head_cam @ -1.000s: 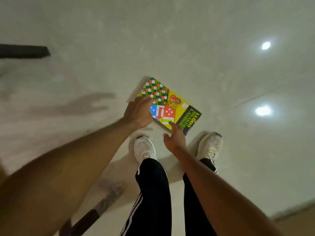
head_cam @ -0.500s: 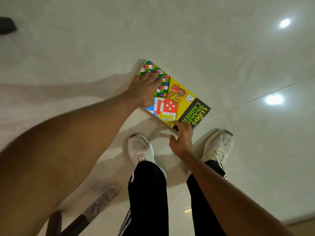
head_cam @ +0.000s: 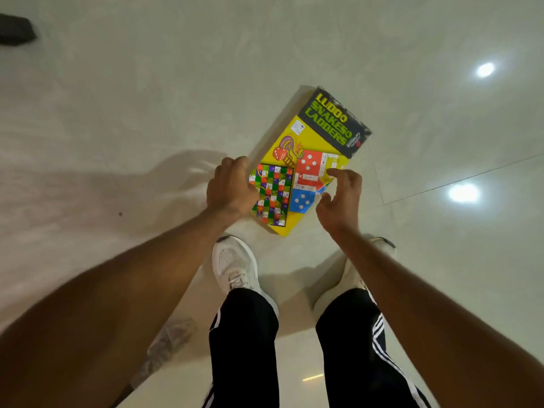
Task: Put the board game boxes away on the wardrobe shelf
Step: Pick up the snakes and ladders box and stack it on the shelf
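A yellow Ludo and Snakes & Ladders board game box (head_cam: 309, 142) is low over the pale tiled floor in front of my feet, its dark title end pointing away from me. My left hand (head_cam: 231, 188) is closed over the box's left long edge near the snakes-and-ladders picture. My right hand (head_cam: 341, 201) is at the box's right edge with fingers spread, the index fingertip touching the lid. Whether the box rests on the floor or is slightly lifted I cannot tell. No wardrobe or shelf is in view.
My white shoes (head_cam: 234, 266) (head_cam: 353, 278) stand just behind the box on the glossy floor (head_cam: 147, 113), which reflects ceiling lights at right. A dark object (head_cam: 14, 29) lies at the far left top. A grey patterned strip (head_cam: 164, 346) lies by my left leg.
The box has been turned so its title end now points away from me. My left hand shifted from the lid to gripping the left edge; my right hand moved up to the right edge.
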